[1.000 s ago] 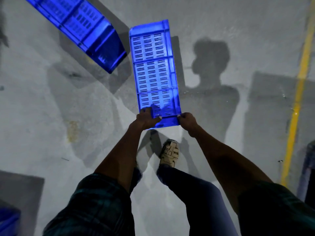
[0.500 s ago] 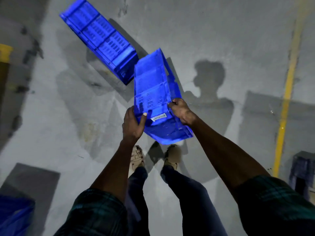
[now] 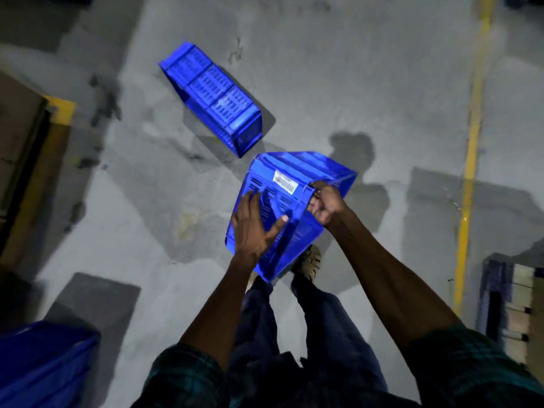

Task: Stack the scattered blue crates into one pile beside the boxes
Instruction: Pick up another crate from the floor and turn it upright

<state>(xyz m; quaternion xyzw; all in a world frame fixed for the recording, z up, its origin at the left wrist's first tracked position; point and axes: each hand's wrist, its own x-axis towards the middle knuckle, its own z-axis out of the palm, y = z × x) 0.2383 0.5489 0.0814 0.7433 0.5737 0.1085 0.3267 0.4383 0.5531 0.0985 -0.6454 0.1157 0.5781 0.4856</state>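
Lower left corner of frame: a blue pile (image 3: 44,366), cut off by the edge; I can't count the crates in it. I take it for the stack the held crate goes to, so the carry would run down and left.

Upper centre: one loose crate (image 3: 210,97) on the floor (image 3: 323,69), long axis running upper left to lower right, well apart from my hands.

Centre: held crate (image 3: 290,207), off the floor and tilted, label up, long axis slanting from upper right to lower left, toward my feet. My left hand (image 3: 253,228) lies flat on its slotted face, fingers (image 3: 250,198) spread, thumb out. My right hand (image 3: 325,206) is clenched on the rim at its right corner.

Lower right edge: stacked boxes (image 3: 521,301), blurred.

Count: two crates clearly seen, plus the pile.
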